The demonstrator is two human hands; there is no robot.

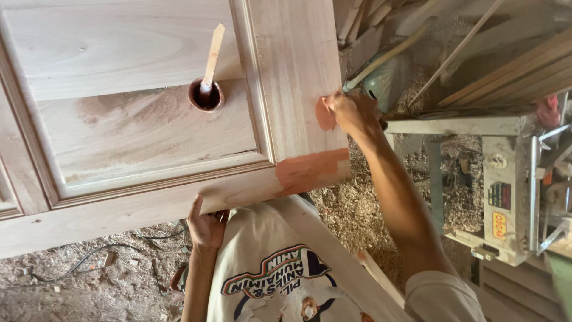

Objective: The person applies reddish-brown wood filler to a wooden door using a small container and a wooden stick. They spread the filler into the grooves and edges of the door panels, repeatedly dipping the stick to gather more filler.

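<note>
— Closest to the lens, what do you see?

— Sleeve and forearm, then the right hand (pixel 351 112) out at the far edge of the wooden door (pixel 143 119). Fingers are bunched almost closed, pressing a smear of reddish-brown filler (pixel 325 113) onto the door's side rail. Whether a tool sits in that grip, I cannot tell.

— How does the door lie?

— Flat, panel face up, its long axis running off the left of the picture and slightly toward the camera; only the near corner shows. A broader patch of filler (pixel 311 168) covers that corner joint.

— And the left hand (pixel 205 226)?

— Under the door's near edge, fingers partly curled, thumb raised against the wood.

— Anything on the panel?

— One small round cup (pixel 206 95) of the same paste, with a flat wooden stick (pixel 211 55) standing in it, leaning up and to the right.

— Room around it?

— Beyond the right edge: sawdust floor (pixel 351 209), loose wooden strips (pixel 506 65) and a workshop machine (pixel 506 191) nearby. Cables (pixel 119 250) lie on the floor below the near edge.
</note>
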